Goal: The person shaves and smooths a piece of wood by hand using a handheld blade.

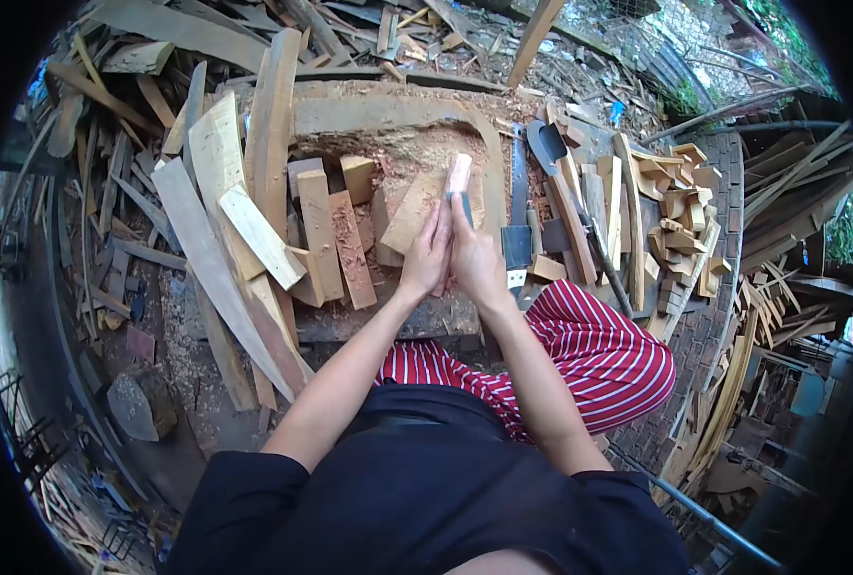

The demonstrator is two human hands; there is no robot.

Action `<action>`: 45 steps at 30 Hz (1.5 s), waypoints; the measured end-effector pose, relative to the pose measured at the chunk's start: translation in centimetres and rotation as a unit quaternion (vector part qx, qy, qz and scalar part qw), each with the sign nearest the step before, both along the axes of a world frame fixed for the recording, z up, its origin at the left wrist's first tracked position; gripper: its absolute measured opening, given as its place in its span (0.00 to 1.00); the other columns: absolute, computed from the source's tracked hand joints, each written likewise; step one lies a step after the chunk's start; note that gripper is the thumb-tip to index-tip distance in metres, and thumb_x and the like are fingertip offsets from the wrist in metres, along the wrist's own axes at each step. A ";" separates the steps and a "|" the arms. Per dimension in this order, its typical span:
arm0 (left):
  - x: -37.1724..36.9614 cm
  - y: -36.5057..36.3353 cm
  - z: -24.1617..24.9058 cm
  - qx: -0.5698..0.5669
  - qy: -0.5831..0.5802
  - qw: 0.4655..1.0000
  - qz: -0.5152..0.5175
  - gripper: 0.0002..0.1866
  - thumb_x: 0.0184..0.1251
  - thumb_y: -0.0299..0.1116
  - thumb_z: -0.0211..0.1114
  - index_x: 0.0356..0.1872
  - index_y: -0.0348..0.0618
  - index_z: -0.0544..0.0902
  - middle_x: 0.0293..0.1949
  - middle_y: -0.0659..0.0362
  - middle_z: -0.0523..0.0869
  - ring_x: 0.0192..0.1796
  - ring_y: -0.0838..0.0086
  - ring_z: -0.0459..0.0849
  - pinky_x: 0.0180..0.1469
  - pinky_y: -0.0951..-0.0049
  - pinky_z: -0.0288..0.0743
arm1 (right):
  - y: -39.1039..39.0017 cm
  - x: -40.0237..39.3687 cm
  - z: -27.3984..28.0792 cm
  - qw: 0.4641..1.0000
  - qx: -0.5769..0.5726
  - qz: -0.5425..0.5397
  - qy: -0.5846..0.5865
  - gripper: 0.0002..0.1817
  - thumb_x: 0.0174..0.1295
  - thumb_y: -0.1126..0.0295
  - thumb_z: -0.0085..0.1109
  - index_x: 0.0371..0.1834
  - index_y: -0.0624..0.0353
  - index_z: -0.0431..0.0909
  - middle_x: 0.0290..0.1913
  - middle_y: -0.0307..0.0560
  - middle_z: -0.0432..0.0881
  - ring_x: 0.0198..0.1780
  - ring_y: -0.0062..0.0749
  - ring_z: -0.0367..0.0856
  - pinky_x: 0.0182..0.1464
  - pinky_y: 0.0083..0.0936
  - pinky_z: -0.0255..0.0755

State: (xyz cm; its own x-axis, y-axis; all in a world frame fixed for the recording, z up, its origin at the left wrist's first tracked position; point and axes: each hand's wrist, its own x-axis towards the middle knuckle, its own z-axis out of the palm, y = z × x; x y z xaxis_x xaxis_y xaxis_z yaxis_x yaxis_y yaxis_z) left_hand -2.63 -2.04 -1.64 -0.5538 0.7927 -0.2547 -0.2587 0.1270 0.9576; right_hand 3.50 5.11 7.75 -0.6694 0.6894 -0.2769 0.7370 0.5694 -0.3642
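Observation:
In front of my body a narrow, reddish piece of wood [459,173] points away from me, its far end showing above my hands. My left hand [428,251] is closed along its left side, fingers stretched forward. On its right side my right hand [477,261] is closed, with the index finger along the top. A small dark-grey flat thing [466,207] shows at the right fingers, against the wood; its kind is not clear. Beneath the hands lies a thick, pale wooden block [412,218], partly hidden by them.
Wooden blocks [319,225] and reddish shavings lie to the left, beside long curved boards [225,273]. On the right are a handsaw [518,182], a dark curved blade [547,144] and a pile of small wood offcuts [680,206]. Scrap wood surrounds the work spot.

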 end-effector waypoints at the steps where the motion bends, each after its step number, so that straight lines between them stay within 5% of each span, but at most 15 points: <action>1: 0.1 -0.2 0.2 -0.022 -0.015 1.000 -0.016 0.29 0.77 0.44 0.46 0.73 0.43 0.58 0.68 0.46 0.68 0.61 0.59 0.77 0.61 0.69 0.70 | 1.3 -0.7 -0.3 0.999 0.006 -0.015 0.027 0.31 0.64 0.71 0.45 0.73 0.49 0.56 0.29 0.70 0.80 0.34 0.65 0.82 0.36 0.54 0.73; 3: -0.9 -0.9 5.6 -0.151 -0.173 0.970 -0.077 0.29 0.76 0.45 0.46 0.73 0.43 0.58 0.55 0.43 0.80 0.50 0.60 0.84 0.53 0.69 0.76 | 3.9 -1.8 -1.0 0.998 0.017 -0.031 0.058 0.32 0.63 0.72 0.46 0.74 0.47 0.54 0.29 0.71 0.80 0.34 0.64 0.82 0.37 0.52 0.75; 5: -0.8 -1.0 4.9 -0.111 -0.110 0.985 -0.071 0.30 0.76 0.45 0.46 0.73 0.46 0.56 0.30 0.47 0.84 0.27 0.66 0.86 0.32 0.70 0.80 | 5.5 -2.4 -2.2 0.998 0.018 -0.043 0.035 0.33 0.63 0.73 0.47 0.74 0.49 0.54 0.29 0.71 0.80 0.34 0.64 0.82 0.36 0.52 0.75; 8: 0.9 0.2 -2.2 0.011 0.046 0.999 0.020 0.30 0.76 0.45 0.46 0.74 0.50 0.54 0.14 0.56 0.75 0.10 0.74 0.73 0.13 0.72 0.70 | 0.8 -0.2 0.0 0.999 0.014 -0.007 0.038 0.30 0.65 0.70 0.46 0.73 0.50 0.57 0.26 0.69 0.79 0.31 0.64 0.81 0.32 0.54 0.73; 15: -0.1 -0.6 5.1 -0.098 -0.077 0.992 -0.032 0.29 0.76 0.45 0.46 0.73 0.46 0.57 0.21 0.51 0.81 0.16 0.70 0.79 0.24 0.71 0.77 | 5.9 -2.6 -2.5 0.999 0.015 -0.017 0.046 0.32 0.63 0.72 0.48 0.72 0.50 0.55 0.30 0.70 0.81 0.34 0.63 0.83 0.36 0.53 0.75; 18: 0.7 0.4 -1.0 -0.003 0.089 0.996 0.020 0.30 0.77 0.44 0.46 0.75 0.50 0.52 0.15 0.59 0.75 0.11 0.76 0.72 0.13 0.75 0.67 | 1.1 -0.1 -0.4 1.000 0.017 0.011 0.013 0.31 0.64 0.73 0.44 0.73 0.51 0.54 0.27 0.68 0.80 0.32 0.64 0.82 0.33 0.54 0.74; 25: 0.3 -0.5 4.2 -0.064 -0.072 0.995 -0.023 0.29 0.77 0.44 0.46 0.75 0.49 0.53 0.14 0.59 0.74 0.11 0.76 0.72 0.13 0.75 0.68 | 5.8 -3.4 -1.4 0.996 0.039 -0.010 0.078 0.29 0.64 0.71 0.46 0.70 0.52 0.59 0.31 0.69 0.80 0.33 0.67 0.80 0.36 0.54 0.73; 29: 0.6 -0.2 1.4 -0.034 0.003 0.999 -0.006 0.29 0.77 0.44 0.45 0.75 0.50 0.53 0.14 0.59 0.74 0.11 0.75 0.73 0.14 0.74 0.69 | 0.7 0.1 0.2 1.000 0.013 0.003 -0.001 0.30 0.65 0.70 0.44 0.73 0.49 0.56 0.27 0.70 0.80 0.33 0.64 0.82 0.34 0.54 0.74; 31: 0.6 -0.1 0.9 -0.085 0.088 0.992 -0.013 0.28 0.76 0.47 0.45 0.72 0.49 0.60 0.47 0.43 0.84 0.32 0.61 0.87 0.39 0.67 0.81 | 1.9 -0.3 -0.4 1.000 0.013 0.005 -0.004 0.30 0.65 0.70 0.44 0.72 0.49 0.58 0.28 0.71 0.80 0.33 0.63 0.82 0.35 0.55 0.74; 34: -0.7 -0.3 6.8 -0.206 -0.176 0.960 -0.070 0.28 0.76 0.47 0.46 0.71 0.48 0.62 0.64 0.45 0.73 0.58 0.55 0.80 0.59 0.65 0.72 | 6.5 -3.2 -2.3 0.997 0.049 -0.015 0.062 0.29 0.65 0.68 0.44 0.72 0.49 0.58 0.29 0.72 0.80 0.35 0.65 0.82 0.36 0.56 0.73; 37: 0.6 -0.1 1.4 -0.079 0.030 0.996 -0.004 0.28 0.76 0.47 0.46 0.72 0.48 0.61 0.63 0.44 0.73 0.62 0.52 0.75 0.62 0.63 0.69 | 2.2 -1.3 0.4 1.000 0.024 -0.014 -0.006 0.29 0.65 0.69 0.43 0.73 0.49 0.57 0.31 0.72 0.80 0.37 0.65 0.82 0.38 0.56 0.73; 39: 0.4 -0.2 2.1 -0.090 0.037 0.995 -0.006 0.28 0.75 0.48 0.46 0.71 0.50 0.62 0.60 0.43 0.76 0.53 0.50 0.81 0.56 0.62 0.74 | 1.1 -0.8 1.1 0.999 0.002 -0.014 -0.051 0.30 0.65 0.70 0.43 0.73 0.49 0.57 0.32 0.72 0.80 0.37 0.65 0.82 0.39 0.55 0.73; 41: 0.5 -0.2 2.4 -0.059 0.012 0.998 -0.012 0.30 0.77 0.46 0.45 0.74 0.49 0.54 0.14 0.55 0.75 0.11 0.74 0.74 0.15 0.73 0.70 | 2.1 -1.4 0.8 1.000 0.003 -0.011 -0.013 0.29 0.66 0.70 0.43 0.72 0.48 0.58 0.32 0.72 0.80 0.37 0.64 0.82 0.40 0.55 0.73; 42: -0.4 -0.5 5.9 -0.136 -0.041 0.989 -0.050 0.28 0.76 0.46 0.46 0.73 0.52 0.58 0.29 0.45 0.85 0.22 0.63 0.84 0.27 0.65 0.79 | 3.9 -2.3 -0.3 0.999 0.029 -0.017 0.004 0.29 0.65 0.70 0.43 0.72 0.49 0.58 0.32 0.72 0.80 0.37 0.64 0.82 0.40 0.54 0.73; 45: 0.1 -0.6 4.7 -0.079 -0.030 0.996 -0.021 0.28 0.76 0.45 0.45 0.74 0.52 0.56 0.16 0.53 0.78 0.10 0.72 0.75 0.15 0.69 0.72 | 8.2 -4.2 -3.7 0.999 0.040 0.001 0.025 0.29 0.65 0.71 0.44 0.72 0.52 0.57 0.30 0.69 0.81 0.35 0.63 0.83 0.37 0.53 0.76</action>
